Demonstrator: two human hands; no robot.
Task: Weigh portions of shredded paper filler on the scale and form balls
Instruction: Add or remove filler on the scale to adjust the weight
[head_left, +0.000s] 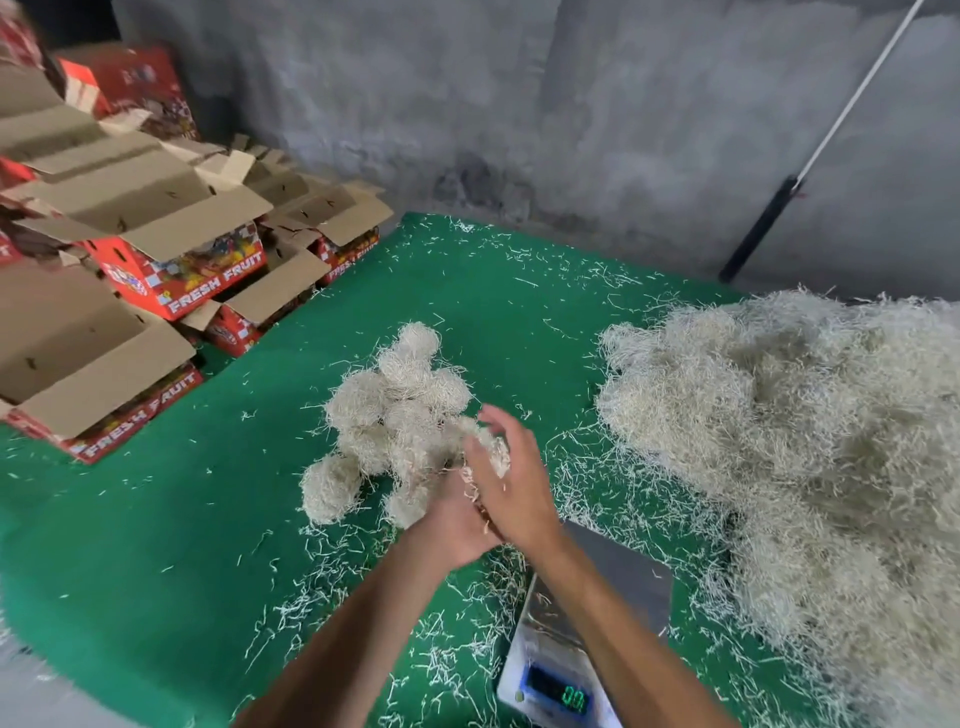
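A wad of pale shredded paper (488, 447) is pressed between my two hands above the green mat. My right hand (511, 483) lies on top of it with fingers spread, and my left hand (452, 525) cups it from below. Just beyond my hands, several finished paper balls (400, 395) sit clustered on the mat. The scale (587, 623) stands under my right forearm, its steel platter bare and its display (563, 693) reading near zero. A big loose heap of shredded paper (789, 426) fills the right side.
Green mat (182, 519) is littered with stray paper strands. Open red "Fresh Fruit" cartons (156, 249) are stacked at the left and back left. A grey concrete wall runs behind, with a black-handled pole (763, 228) leaning against it at the right.
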